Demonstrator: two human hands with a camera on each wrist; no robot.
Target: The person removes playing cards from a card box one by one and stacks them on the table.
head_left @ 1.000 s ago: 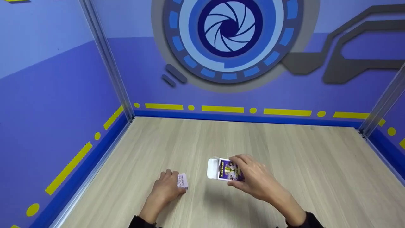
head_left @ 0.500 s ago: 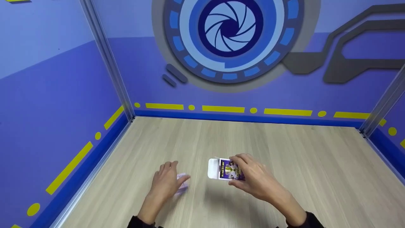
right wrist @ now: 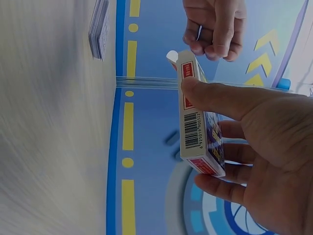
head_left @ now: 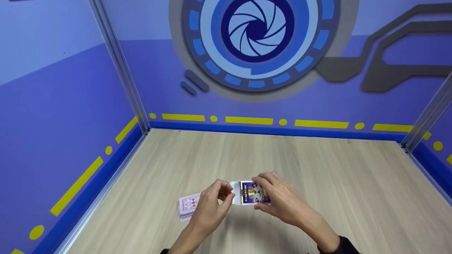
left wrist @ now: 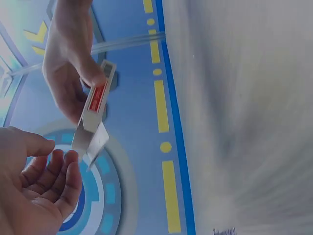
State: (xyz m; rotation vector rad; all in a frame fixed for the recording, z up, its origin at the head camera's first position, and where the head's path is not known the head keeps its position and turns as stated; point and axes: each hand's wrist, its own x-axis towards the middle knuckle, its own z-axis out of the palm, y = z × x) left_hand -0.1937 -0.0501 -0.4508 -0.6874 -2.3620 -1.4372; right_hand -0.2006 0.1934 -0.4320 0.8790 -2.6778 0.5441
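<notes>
My right hand point(head_left: 284, 199) grips a small playing-card box point(head_left: 255, 192) by its sides, thumb on the barcoded edge in the right wrist view. The box has a purple and yellow picture on top, and its white end flap point(head_left: 236, 193) stands out toward the left. My left hand point(head_left: 211, 201) is at that flap, fingers loosely bent and thumb apart from them; in the left wrist view its fingertips point(left wrist: 72, 155) are right by the flap. A stack of playing cards point(head_left: 187, 205) with patterned pink-white backs lies on the table, partly hidden behind the left hand.
The wood-grain table point(head_left: 335, 176) reaches back to a blue-purple wall point(head_left: 148, 77) with yellow dashes along its base. Another panel point(head_left: 53, 123) stands on the left, with metal posts point(head_left: 122, 67) at the corners.
My left hand has let go of the card stack, leaving it on the table, and moved right to the box's flap. The right hand still holds the box, in nearly the same spot.
</notes>
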